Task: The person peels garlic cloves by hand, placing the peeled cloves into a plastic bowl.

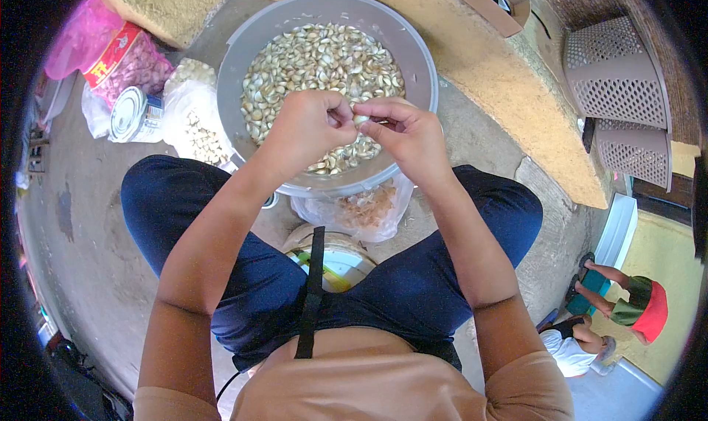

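Note:
Both hands meet above a large grey tub (230, 89) filled with garlic cloves (317, 60). A pale garlic clove (360, 119) shows between the fingertips. My left hand (313, 124) is closed at the clove's left side, its fingers curled in. From the right, my right hand (405, 135) pinches the same clove with thumb and fingers. Beside the tub on the left, a white bag (177, 119) holds peeled cloves (204, 137). Under the tub's near edge lies a clear plastic bag (383, 218) with brownish skins inside.
A lidded tin (129, 115) and a pink mesh bag (140, 71) stand at the upper left. Perforated crates (616, 74) are at the upper right, past a low yellow ledge (509, 96). Two other people (641, 310) are at the lower right.

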{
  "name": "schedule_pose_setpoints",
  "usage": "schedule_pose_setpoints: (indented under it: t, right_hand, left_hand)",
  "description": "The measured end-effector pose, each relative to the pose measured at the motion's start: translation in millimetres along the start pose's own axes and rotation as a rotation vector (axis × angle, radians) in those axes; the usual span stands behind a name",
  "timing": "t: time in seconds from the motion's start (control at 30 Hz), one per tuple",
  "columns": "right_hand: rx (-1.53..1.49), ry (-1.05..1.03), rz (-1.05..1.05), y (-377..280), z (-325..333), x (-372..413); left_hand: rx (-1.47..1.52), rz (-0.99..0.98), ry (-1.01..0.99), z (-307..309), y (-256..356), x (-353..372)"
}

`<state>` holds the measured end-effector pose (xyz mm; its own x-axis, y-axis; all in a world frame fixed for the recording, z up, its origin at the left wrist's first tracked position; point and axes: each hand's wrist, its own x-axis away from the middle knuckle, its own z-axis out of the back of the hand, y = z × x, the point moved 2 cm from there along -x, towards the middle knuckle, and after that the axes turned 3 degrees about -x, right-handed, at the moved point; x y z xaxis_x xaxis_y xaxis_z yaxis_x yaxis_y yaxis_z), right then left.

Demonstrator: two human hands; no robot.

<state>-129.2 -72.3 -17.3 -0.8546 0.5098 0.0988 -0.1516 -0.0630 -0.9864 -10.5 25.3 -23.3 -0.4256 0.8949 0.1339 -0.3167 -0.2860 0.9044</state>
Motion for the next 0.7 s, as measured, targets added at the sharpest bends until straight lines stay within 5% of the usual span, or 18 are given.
schedule_pose_setpoints:
  t: [0.47, 0.7]
  right_hand:
    - [-0.198, 0.001, -0.081, 12.6, -3.9, 0.1]
    - [-0.467, 0.006, -0.141, 9.6, -2.3, -1.3]
  left_hand:
    - [0.073, 0.063, -0.023, -3.6, -11.5, -4.1]
    - [0.504, 0.232, -0.084, -5.0, -16.2, -8.7]
